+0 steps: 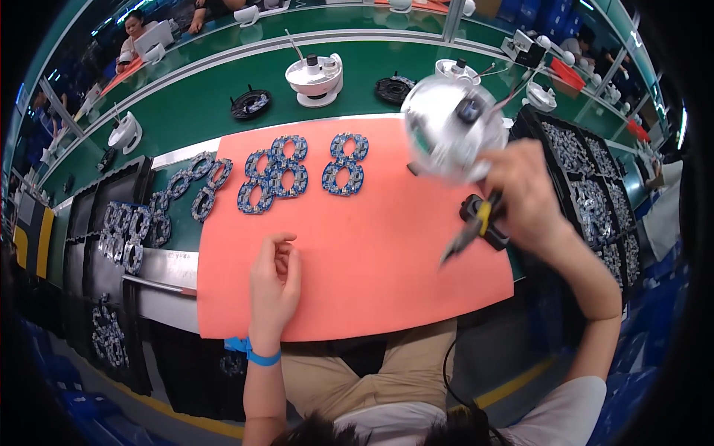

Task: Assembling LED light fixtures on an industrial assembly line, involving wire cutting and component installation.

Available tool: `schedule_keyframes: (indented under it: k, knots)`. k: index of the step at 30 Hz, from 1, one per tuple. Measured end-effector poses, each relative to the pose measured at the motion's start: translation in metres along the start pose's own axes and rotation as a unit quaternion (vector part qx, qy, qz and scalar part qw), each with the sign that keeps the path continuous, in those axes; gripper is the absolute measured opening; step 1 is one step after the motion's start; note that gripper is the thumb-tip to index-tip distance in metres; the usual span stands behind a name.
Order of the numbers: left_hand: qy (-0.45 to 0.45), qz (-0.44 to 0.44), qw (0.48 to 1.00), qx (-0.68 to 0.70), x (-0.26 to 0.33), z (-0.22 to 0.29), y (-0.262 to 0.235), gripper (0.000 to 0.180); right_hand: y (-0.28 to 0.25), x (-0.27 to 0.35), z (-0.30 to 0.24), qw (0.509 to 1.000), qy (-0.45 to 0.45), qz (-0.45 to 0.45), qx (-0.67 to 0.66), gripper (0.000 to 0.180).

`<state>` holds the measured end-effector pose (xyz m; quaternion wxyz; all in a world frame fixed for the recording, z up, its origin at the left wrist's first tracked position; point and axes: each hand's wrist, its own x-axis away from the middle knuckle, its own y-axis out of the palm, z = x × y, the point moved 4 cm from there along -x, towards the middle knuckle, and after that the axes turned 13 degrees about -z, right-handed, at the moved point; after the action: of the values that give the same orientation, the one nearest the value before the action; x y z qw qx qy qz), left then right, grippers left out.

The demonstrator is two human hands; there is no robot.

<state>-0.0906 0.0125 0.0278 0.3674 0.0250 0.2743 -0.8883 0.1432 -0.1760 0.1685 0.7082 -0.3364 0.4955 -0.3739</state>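
Note:
My right hand [529, 195] is raised over the right side of the salmon-pink mat [357, 253]. It grips a white dome-shaped housing [450, 134], blurred by motion, together with a black and yellow electric screwdriver [476, 223] whose tip points down-left. My left hand [274, 286] rests on the mat near its front edge, fingers loosely curled, holding nothing; a blue band is on that wrist. Several blue figure-eight circuit boards [297, 171] lie at the mat's far side, apart from both hands.
More ring boards [201, 186] lie left of the mat, and black trays [111, 238] hold further ones. Trays of small metal parts [587, 193] stand at right. White dome housings [316, 78] and black rings [251, 104] sit on the green bench. Other people work behind.

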Motion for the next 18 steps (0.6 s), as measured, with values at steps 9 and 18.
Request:
schedule_keyframes:
  k: [9, 18]
  knots:
    - [0.093, -0.016, 0.991, -0.100, 0.005, 0.008, 0.007, 0.014, 0.043, 0.021, -0.096, 0.977, -0.061, -0.128, -0.162, 0.018]
    - [0.089, -0.037, 0.984, -0.149, 0.005, 0.000, 0.015, 0.016, 0.045, 0.022, -0.055, 0.592, 0.174, 0.001, -0.787, 0.027]
